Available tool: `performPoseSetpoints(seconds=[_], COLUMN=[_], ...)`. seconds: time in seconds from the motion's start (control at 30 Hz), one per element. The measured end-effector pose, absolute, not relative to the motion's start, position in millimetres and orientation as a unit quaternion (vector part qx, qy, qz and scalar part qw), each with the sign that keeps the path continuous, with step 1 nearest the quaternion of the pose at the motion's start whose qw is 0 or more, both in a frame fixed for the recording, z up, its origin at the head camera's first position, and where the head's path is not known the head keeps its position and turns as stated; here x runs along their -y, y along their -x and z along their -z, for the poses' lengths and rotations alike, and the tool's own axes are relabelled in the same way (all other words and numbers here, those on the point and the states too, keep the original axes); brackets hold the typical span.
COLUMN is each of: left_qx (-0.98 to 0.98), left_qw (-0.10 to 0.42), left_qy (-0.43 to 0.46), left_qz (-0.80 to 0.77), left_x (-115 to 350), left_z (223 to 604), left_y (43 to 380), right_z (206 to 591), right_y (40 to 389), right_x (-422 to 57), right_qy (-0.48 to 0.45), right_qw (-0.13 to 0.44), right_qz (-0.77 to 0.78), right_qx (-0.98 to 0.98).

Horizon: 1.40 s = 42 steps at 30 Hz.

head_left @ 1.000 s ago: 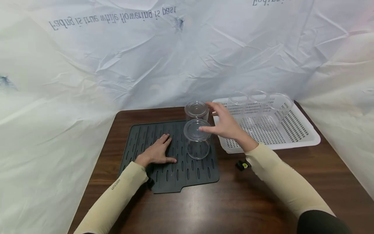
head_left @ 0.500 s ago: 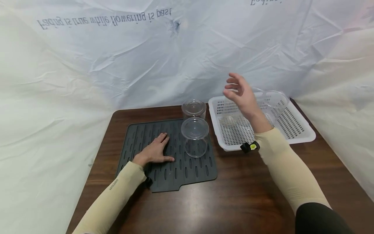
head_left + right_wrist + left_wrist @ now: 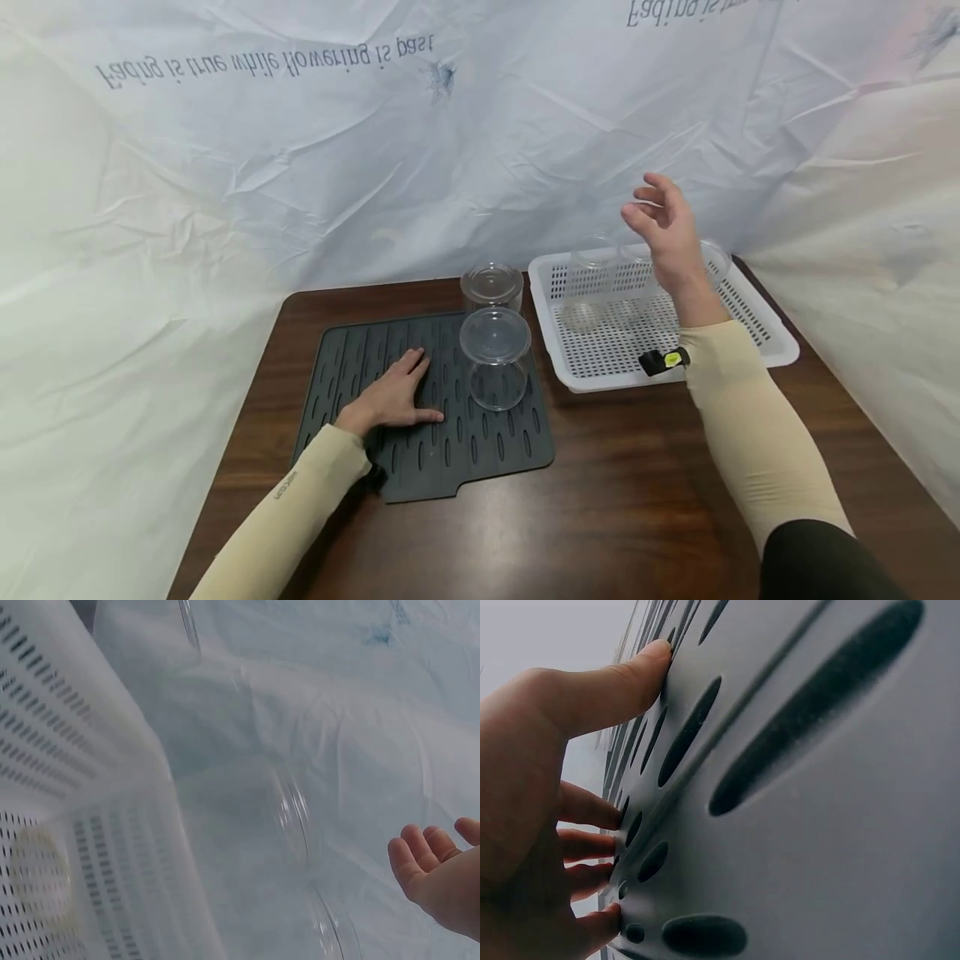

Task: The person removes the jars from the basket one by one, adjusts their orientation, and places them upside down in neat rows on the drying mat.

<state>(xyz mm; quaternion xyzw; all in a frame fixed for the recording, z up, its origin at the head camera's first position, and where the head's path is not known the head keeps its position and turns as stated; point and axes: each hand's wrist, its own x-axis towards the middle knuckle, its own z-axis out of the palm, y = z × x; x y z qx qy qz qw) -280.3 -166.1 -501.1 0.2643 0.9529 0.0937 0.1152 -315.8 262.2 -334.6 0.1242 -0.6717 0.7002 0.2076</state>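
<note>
My left hand (image 3: pixel 390 398) rests on the dark grey drying mat (image 3: pixel 427 477), fingers spread and thumb out. In the left wrist view its fingertips touch the slotted surface. Two clear round containers stand at the mat's right side: a near one (image 3: pixel 495 335) and a far one (image 3: pixel 492 285), each with a flat disc-like top. My right hand (image 3: pixel 667 229) is raised above the white perforated basket (image 3: pixel 592 383), fingers loosely curled, holding nothing. Clear containers (image 3: pixel 588 287) stand inside the basket, rims upward, partly hidden by the right arm. In the right wrist view, a container (image 3: pixel 247 814) shows beyond the basket wall.
The brown wooden table (image 3: pixel 540 533) extends in front of the mat and basket. White plastic sheeting (image 3: pixel 337 167) with printed text hangs behind and at both sides. A black strap piece with a yellow-green mark (image 3: pixel 672 359) sits at my right wrist.
My right hand has moved away from the containers on the mat, rising rightward over the basket. My left hand has stayed on the mat, and the containers stand where they were.
</note>
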Motion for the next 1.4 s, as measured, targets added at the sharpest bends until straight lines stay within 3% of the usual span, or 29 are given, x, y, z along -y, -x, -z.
performPoseSetpoints(seconds=[0.53, 0.9, 1.4], left_qx=[-0.956, -0.957, -0.956], left_qw=[0.114, 0.112, 0.112], left_qy=[-0.251, -0.248, -0.254], left_qz=[-0.096, -0.099, -0.097], left_x=[173.5, 173.2, 169.4], left_z=[506.4, 504.3, 508.4], left_y=[277.6, 275.0, 278.5], right_z=[349.4, 356.4, 375.3], right_y=[327.0, 325.4, 323.7], right_x=[-328.3, -360.8, -400.7], right_qy=[0.015, 0.059, 0.031], right_qw=[0.222, 0.189, 0.022], right_qz=[-0.594, -0.573, -0.409], right_qx=[0.773, 0.795, 0.912])
